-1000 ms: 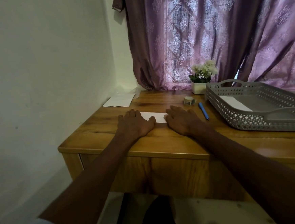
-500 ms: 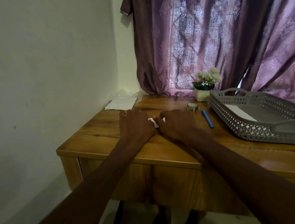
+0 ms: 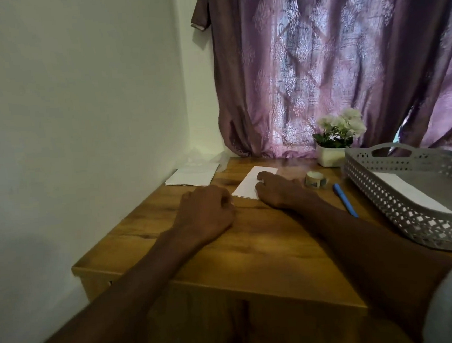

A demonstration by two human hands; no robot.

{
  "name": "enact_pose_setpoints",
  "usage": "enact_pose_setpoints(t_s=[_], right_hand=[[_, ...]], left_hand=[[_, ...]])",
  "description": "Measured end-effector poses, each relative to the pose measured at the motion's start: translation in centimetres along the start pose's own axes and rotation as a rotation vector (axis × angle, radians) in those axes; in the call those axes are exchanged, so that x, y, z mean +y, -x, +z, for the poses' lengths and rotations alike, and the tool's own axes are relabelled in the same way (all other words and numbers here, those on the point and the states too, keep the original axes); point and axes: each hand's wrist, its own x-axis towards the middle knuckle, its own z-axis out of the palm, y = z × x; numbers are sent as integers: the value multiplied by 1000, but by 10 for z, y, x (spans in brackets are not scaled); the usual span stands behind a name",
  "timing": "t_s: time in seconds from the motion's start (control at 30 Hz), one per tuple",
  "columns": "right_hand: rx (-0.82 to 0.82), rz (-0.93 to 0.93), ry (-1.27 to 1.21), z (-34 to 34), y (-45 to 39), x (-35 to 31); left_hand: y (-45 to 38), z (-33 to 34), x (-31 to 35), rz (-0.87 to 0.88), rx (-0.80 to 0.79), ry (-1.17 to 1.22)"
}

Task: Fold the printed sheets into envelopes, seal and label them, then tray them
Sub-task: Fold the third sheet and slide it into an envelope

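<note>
A folded white sheet [image 3: 249, 183] lies on the wooden desk [image 3: 252, 239], turned so that it runs away from me. My right hand [image 3: 279, 191] lies over its right side, its bent fingers holding the paper. My left hand [image 3: 206, 213] rests on the desk by the sheet's near left corner, fingers curled under with nothing seen in them. The grey lattice tray [image 3: 401, 211] stands at the right with a white envelope [image 3: 410, 193] lying inside. A pile of white sheets [image 3: 192, 175] is in the back left corner.
A roll of tape [image 3: 314, 179] and a blue pen [image 3: 344, 200] lie between my right hand and the tray. A small white pot of flowers [image 3: 332, 156] stands at the back before the purple curtain. A wall borders the desk's left side.
Both hands lay flat on the sheet's ends, then came together. The sheet has since turned from crosswise to lengthwise and sits farther back under my right hand, while my left hand has curled up beside it.
</note>
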Motion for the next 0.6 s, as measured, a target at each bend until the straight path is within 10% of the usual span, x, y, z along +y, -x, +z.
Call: enact_pose_setpoints(t_s=[0.4,0.6], right_hand=[[549,-226,-36,9,-10,-13],[394,-366,-89,26,-33,-85]], left_hand=[[-56,-8,-106,-155,132,-113],[-56,-8,-107,-181,94,-82]])
